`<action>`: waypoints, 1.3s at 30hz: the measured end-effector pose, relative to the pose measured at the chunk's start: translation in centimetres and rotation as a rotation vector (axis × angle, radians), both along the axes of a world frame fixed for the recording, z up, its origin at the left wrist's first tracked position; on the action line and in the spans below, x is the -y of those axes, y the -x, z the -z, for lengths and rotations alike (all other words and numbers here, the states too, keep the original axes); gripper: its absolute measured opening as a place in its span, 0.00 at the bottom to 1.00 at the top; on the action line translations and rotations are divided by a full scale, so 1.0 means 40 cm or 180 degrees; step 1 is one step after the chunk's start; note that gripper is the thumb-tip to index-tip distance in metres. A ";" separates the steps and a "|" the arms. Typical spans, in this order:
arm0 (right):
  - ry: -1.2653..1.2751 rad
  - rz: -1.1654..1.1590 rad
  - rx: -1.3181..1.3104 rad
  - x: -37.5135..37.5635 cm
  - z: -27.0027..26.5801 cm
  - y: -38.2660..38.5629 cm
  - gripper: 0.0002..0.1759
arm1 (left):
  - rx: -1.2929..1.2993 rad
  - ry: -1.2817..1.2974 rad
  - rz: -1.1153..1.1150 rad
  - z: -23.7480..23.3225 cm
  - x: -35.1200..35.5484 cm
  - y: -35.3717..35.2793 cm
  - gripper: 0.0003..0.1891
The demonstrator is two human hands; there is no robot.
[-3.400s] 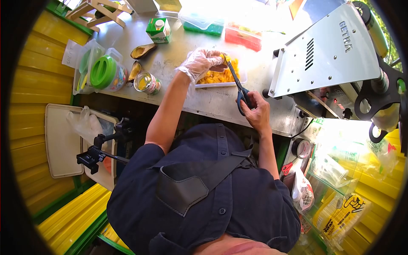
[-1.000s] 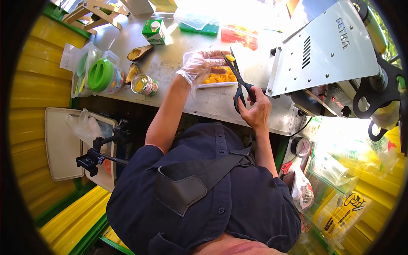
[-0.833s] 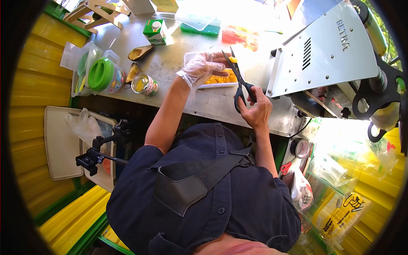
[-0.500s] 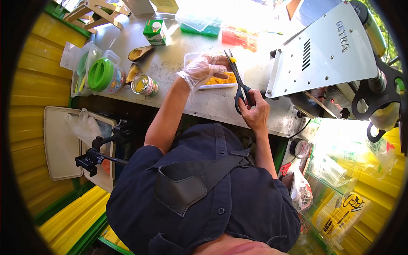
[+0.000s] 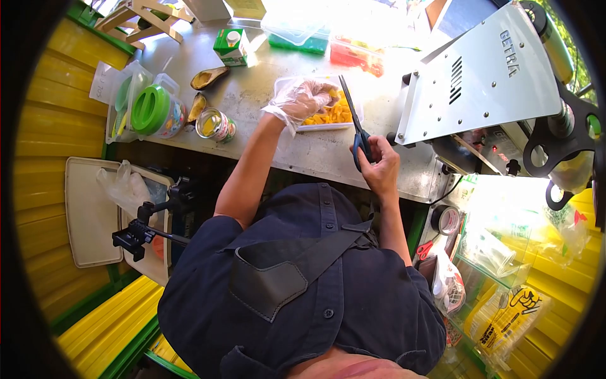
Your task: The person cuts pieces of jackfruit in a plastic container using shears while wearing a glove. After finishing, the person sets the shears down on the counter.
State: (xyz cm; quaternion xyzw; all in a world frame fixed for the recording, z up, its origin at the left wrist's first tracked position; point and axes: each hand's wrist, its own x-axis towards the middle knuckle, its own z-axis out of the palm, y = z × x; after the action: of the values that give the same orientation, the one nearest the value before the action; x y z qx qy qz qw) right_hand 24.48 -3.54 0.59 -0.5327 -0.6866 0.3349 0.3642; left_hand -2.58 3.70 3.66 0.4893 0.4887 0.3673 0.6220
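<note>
My left hand [image 5: 302,101], in a clear plastic glove, is above a white plastic container [image 5: 328,128] of cut yellow fruit pieces [image 5: 336,115]. Its fingers are curled together, with a bit of yellow-orange at the tips that looks like a fruit piece, mostly hidden by the glove. Bare and wrapped round the handles, my right hand [image 5: 380,163] holds black scissors [image 5: 357,120]. Their blades are together and point up and away, over the container's right side. The exact kind of fruit cannot be made out.
An opened can [image 5: 216,126], a green-lidded jar [image 5: 158,112], dark fruit skins [image 5: 209,78] and a green-white carton [image 5: 231,47] stand left. Lidded tubs with green [image 5: 297,42] and red [image 5: 356,55] contents lie behind. A large metal machine [image 5: 483,79] flanks the right.
The scissors' blades have closed, and the yellow piece between them no longer shows there. My left hand has drawn back slightly left and curled its fingers, uncovering more fruit.
</note>
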 end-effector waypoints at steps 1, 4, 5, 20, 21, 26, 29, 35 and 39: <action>0.0163 -0.0029 -0.0352 0.001 -0.006 -0.001 0.11 | -0.0470 -0.0107 -0.0045 0.004 -0.005 0.005 0.16; 0.0417 -0.0066 -0.0701 -0.001 -0.029 -0.002 0.08 | -0.1071 -0.0106 -0.0136 -0.051 0.013 0.000 0.18; 0.0488 -0.0084 -0.0694 -0.004 -0.034 -0.005 0.07 | -0.1432 -0.0191 0.0039 -0.064 0.016 0.000 0.18; 0.0714 0.0001 -0.0648 -0.011 -0.013 -0.019 0.08 | -0.3008 -0.1436 0.0414 -0.018 0.008 0.051 0.16; 0.0567 0.0089 -0.0703 -0.010 -0.008 -0.018 0.11 | -0.2984 -0.1352 0.0327 -0.023 0.009 0.054 0.15; 0.0842 -0.0108 -0.0407 -0.007 -0.032 -0.031 0.04 | -0.2892 -0.1044 -0.0049 -0.087 0.025 0.051 0.16; 0.0853 -0.0020 -0.0674 -0.004 -0.030 -0.020 0.08 | -0.2994 -0.0836 -0.0180 -0.099 0.025 0.052 0.16; 0.0856 0.0080 -0.1102 0.004 -0.024 -0.013 0.11 | -0.3107 -0.1027 -0.0162 -0.069 0.016 0.087 0.15; 0.0861 0.0062 -0.0815 0.004 0.011 -0.025 0.13 | -0.3052 -0.0984 -0.0202 -0.071 0.013 0.085 0.13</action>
State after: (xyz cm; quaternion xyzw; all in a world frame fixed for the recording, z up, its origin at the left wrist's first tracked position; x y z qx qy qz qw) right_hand 25.47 -3.70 0.16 -0.5365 -0.5782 0.4857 0.3768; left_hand -6.00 3.18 6.49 0.6742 0.6739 0.1880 0.2364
